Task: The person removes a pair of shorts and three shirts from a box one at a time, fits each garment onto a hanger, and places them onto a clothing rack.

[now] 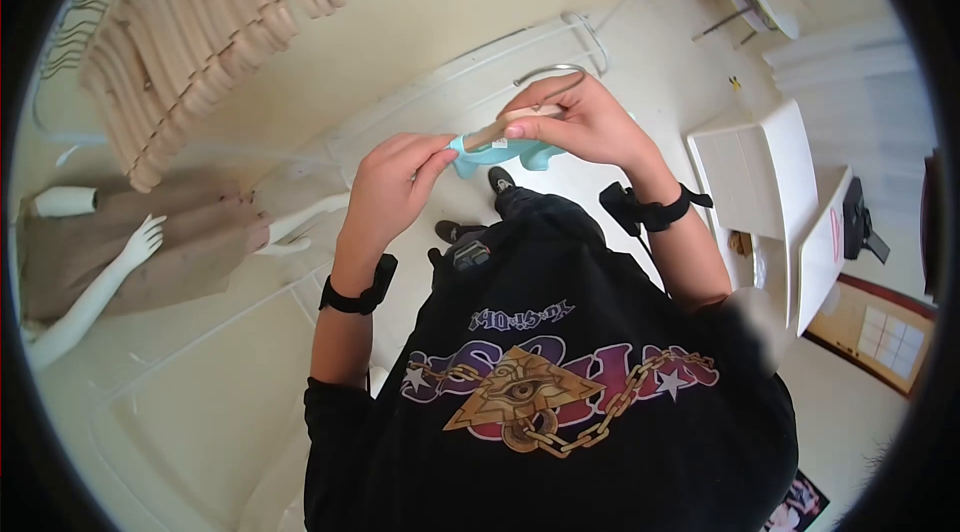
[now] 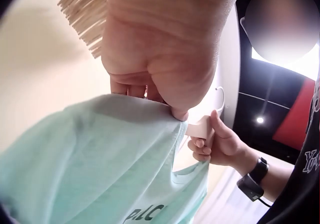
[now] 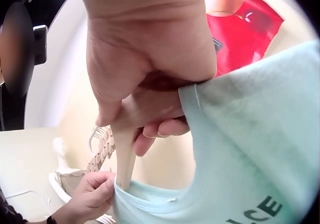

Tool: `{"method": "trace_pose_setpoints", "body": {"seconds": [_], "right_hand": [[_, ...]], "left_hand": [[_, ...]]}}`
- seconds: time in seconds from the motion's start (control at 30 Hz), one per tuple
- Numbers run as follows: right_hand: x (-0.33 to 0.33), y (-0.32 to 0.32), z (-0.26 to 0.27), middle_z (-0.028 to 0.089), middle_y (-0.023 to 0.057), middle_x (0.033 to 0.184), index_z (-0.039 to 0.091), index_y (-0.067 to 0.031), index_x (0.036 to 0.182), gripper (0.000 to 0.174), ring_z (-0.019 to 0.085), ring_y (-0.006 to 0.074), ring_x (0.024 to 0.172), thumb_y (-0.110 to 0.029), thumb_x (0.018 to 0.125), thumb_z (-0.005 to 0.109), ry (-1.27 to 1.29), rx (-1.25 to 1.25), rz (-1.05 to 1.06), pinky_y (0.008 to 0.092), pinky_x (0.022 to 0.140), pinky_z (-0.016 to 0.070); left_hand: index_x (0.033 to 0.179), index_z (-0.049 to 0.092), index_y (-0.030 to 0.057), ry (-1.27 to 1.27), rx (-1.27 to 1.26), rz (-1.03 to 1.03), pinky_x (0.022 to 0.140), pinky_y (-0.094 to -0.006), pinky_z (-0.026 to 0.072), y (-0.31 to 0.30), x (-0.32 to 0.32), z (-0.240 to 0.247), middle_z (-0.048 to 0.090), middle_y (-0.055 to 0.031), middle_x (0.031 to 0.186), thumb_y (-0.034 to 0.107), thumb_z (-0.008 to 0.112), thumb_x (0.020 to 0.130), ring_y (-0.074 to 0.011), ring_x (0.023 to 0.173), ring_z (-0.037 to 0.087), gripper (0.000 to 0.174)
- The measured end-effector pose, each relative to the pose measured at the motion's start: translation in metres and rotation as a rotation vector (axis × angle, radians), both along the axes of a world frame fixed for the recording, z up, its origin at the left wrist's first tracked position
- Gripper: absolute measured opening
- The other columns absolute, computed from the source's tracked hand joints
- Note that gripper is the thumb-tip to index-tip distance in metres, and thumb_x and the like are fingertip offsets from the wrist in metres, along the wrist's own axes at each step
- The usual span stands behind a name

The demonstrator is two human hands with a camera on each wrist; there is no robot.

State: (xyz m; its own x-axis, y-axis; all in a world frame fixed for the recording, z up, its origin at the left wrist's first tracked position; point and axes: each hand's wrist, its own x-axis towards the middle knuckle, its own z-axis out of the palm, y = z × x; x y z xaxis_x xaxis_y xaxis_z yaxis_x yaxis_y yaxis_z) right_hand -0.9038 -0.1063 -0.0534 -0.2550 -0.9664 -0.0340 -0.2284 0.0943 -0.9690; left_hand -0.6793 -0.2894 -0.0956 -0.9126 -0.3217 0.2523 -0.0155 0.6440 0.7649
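Note:
A light mint-green T-shirt [image 2: 115, 159] with dark lettering hangs between the two hands. My left hand [image 1: 393, 182] pinches the shirt at the edge of its neckline, thumb on top. A wooden clothes hanger [image 3: 125, 156] with a metal hook [image 1: 550, 68] is in my right hand [image 1: 590, 127], which grips it around the middle, just below the hook. One hanger arm slants down into the collar [image 3: 150, 193] beside the left hand. The opposite arm reaches the other side of the neckline, its end hidden by the cloth.
Many wooden hangers [image 1: 200, 42] hang on a rack at the upper left. Below them is a mannequin [image 1: 100, 277] in a brown garment. A white counter [image 1: 750, 172] stands at the right, with a stool [image 1: 765, 7] behind it. A low white rail [image 1: 480, 62] lies ahead.

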Motion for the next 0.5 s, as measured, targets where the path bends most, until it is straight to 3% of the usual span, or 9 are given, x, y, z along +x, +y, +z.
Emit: {"method": "trace_pose_setpoints", "body": {"seconds": [0.13,0.27,0.37,0.43,0.47,0.5], "right_hand": [[-0.001,0.006,0.008,0.075,0.0027,0.089,0.081,-0.0004,0.107,0.029,0.064,0.0103,0.083,-0.026,0.094,0.086,-0.018,0.093,-0.079,0.0281,0.075,0.0520],[-0.012,0.008,0.000,0.075,0.0024,0.090,0.080,-0.0011,0.110,0.030,0.067,0.0115,0.087,-0.026,0.094,0.085,0.000,0.115,-0.082,0.0293,0.079,0.0547],[-0.031,0.016,-0.001,0.076,0.0021,0.090,0.079,-0.0006,0.111,0.029,0.070,0.0130,0.088,-0.022,0.093,0.085,-0.040,-0.151,-0.188,0.0303,0.082,0.0566],[-0.064,0.036,-0.015,0.077,0.0049,0.096,0.077,-0.0015,0.118,0.032,0.071,0.0158,0.095,-0.018,0.091,0.086,0.186,-0.045,-0.154,0.0322,0.087,0.0576],[-0.078,0.045,-0.017,0.077,0.0049,0.096,0.077,-0.0015,0.118,0.032,0.071,0.0158,0.095,-0.018,0.091,0.086,0.183,-0.062,-0.151,0.0322,0.087,0.0576],[-0.092,0.054,-0.018,0.077,0.0073,0.101,0.075,-0.0025,0.123,0.038,0.071,0.0173,0.100,-0.018,0.090,0.087,0.163,0.112,-0.124,0.0330,0.090,0.0576]], "left_hand": [[0.111,0.077,0.0042,0.040,0.148,0.051,0.071,-0.0379,0.0549,0.015,-0.013,0.004,0.075,-0.0137,0.095,0.014,0.077,0.097,-0.0301,0.080,0.070,0.017],[0.111,0.076,0.0036,-0.004,0.105,0.019,0.071,-0.0364,0.0551,0.018,-0.020,0.007,0.075,-0.0137,0.096,0.014,0.078,0.096,-0.0295,0.081,0.071,0.018],[0.112,0.075,0.0024,-0.077,0.094,0.096,0.073,-0.0342,0.0555,0.013,-0.027,0.011,0.076,-0.0139,0.097,0.011,0.077,0.096,-0.0280,0.081,0.072,0.018],[0.111,0.075,0.0015,0.006,0.085,0.183,0.074,-0.0328,0.0551,0.006,-0.029,0.011,0.076,-0.0129,0.096,0.010,0.077,0.096,-0.0259,0.081,0.071,0.017],[0.111,0.075,0.0015,0.006,0.068,0.187,0.074,-0.0328,0.0551,0.004,-0.031,0.017,0.076,-0.0129,0.096,0.010,0.077,0.096,-0.0259,0.081,0.071,0.017],[0.110,0.075,0.0012,0.002,0.057,0.218,0.074,-0.0324,0.0548,0.003,-0.034,0.024,0.075,-0.0125,0.095,0.010,0.078,0.096,-0.0250,0.080,0.070,0.017]]}}
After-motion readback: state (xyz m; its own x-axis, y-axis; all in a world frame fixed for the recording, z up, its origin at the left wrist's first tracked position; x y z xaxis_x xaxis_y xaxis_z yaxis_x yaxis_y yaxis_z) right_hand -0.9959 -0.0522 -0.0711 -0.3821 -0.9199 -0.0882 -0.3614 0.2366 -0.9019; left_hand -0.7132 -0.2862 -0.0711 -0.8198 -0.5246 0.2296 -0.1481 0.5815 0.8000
